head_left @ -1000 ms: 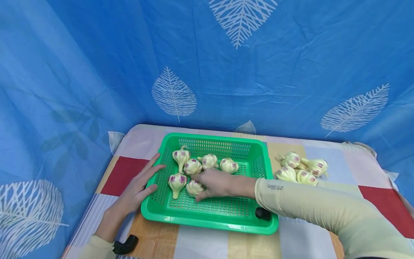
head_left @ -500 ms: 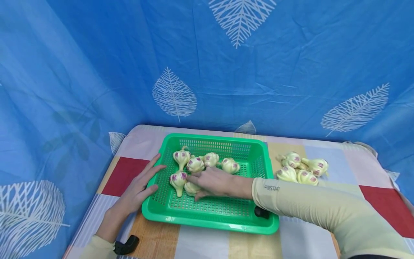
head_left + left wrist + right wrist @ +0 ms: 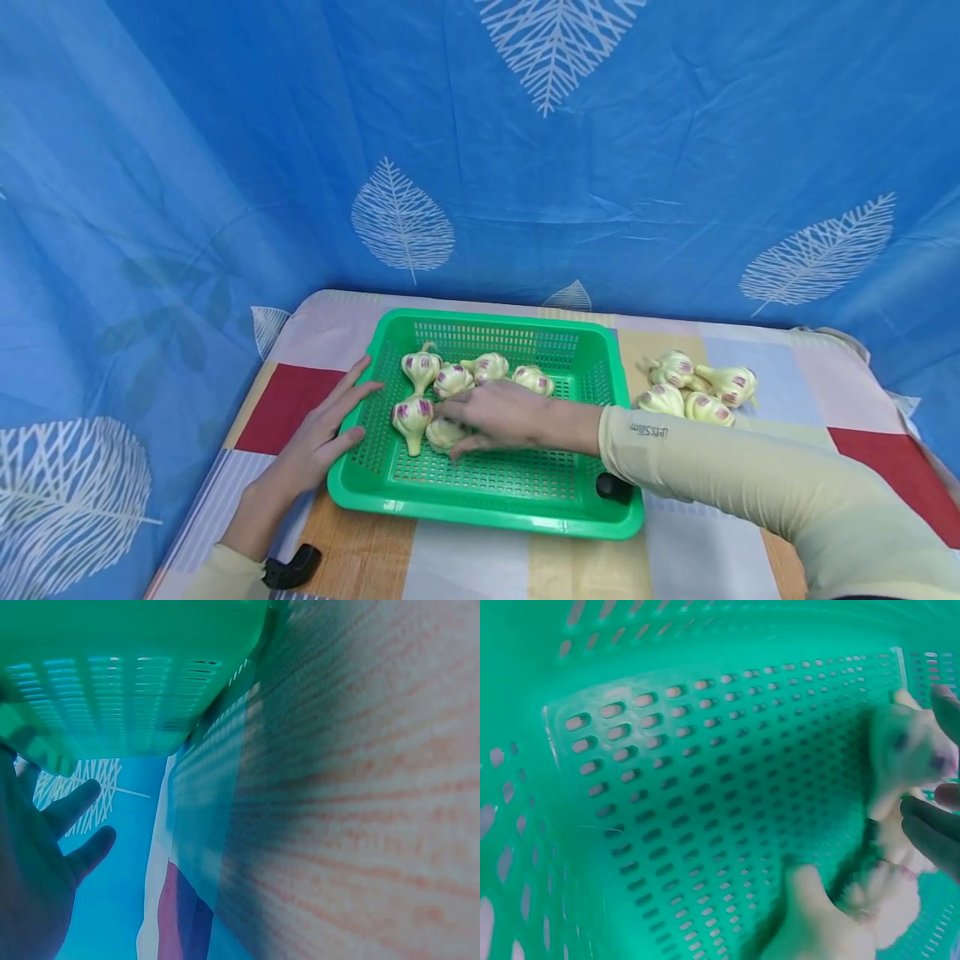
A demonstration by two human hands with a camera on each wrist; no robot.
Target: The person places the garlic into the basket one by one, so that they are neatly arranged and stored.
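The bulb (image 3: 443,436) I was tracking lay in the near row inside the basket (image 3: 480,514), half hidden by the right hand (image 3: 498,414). Fingers there looked extended and loose about it, thumb on its near side; no firm pinch that I could make out, and blur left contact unclear. Five other bulbs (image 3: 412,417) sat left of and beyond it, presumably kept from rolling off by the basket walls. Left hand (image 3: 322,433): fingers spread, gripping nothing, tips at the left rim, likely to steady it; couldn't confirm pressure from my end. Right sleeve (image 3: 712,458) crossed over the right rim, since that bulb lay across the basket from that arm. Loose bulbs (image 3: 708,408), at least four, lay clustered on the cloth (image 3: 465,567) just right of the basket, on their sides, I'd guess because rounded bases don't stand well. Blue curtain (image 3: 637,250) hung behind.
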